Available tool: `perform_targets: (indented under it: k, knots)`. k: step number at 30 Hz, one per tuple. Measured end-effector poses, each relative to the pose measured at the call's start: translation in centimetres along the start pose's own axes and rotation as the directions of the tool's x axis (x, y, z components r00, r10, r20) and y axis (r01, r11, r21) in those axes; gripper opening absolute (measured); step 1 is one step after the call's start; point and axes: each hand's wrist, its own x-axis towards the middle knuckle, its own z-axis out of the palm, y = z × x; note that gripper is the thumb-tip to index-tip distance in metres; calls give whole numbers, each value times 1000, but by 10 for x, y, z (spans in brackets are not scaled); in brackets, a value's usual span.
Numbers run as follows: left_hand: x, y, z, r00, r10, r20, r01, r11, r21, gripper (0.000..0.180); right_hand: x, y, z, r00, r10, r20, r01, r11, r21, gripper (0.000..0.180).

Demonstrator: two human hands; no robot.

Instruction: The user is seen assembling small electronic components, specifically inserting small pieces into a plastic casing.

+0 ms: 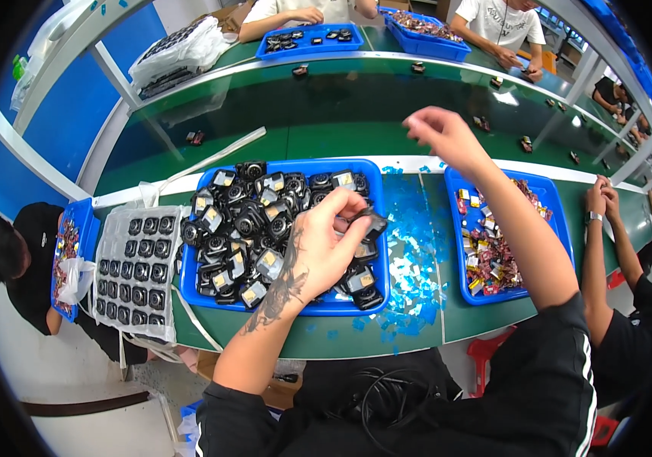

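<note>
My left hand (327, 247) is closed, with thumb and fingers pinching a small black plastic housing (374, 224) above the right side of a blue tray (318, 308). Below it the tray is heaped with black camera-like housings (250, 219); some show a round lens, others a pale back with a yellowish patch. My right hand (442, 135) is raised over the green belt, above and left of a second blue tray (562, 221). Its fingers point left, loosely bent and a little apart, and nothing shows in them. That second tray holds many small parts in red, yellow and white (493, 259).
Blue film scraps (413, 282) lie between the trays. A pale moulded tray (137, 320) with rows of black housings stands at the left. Small assemblies (525, 143) sit along the green belt (341, 114). Co-workers sit across the belt and on both sides.
</note>
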Motion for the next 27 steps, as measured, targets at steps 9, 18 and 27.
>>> perform_targets:
  k: [9, 18, 27]
  knots:
    - [-12, 6, 25, 991, -117, 61, 127, 720, -682, 28, -135, -55, 55, 967, 180, 182, -256, 697, 670, 15]
    - [-10, 6, 28, 949, -275, 155, 304, 669, -678, 27, -108, 9, -34, 993, -98, -69, 50, 865, -500, 9]
    - [-9, -4, 37, 961, -235, 143, 267, 676, -687, 43, -113, 39, -46, 995, 60, 84, 11, 747, -665, 12]
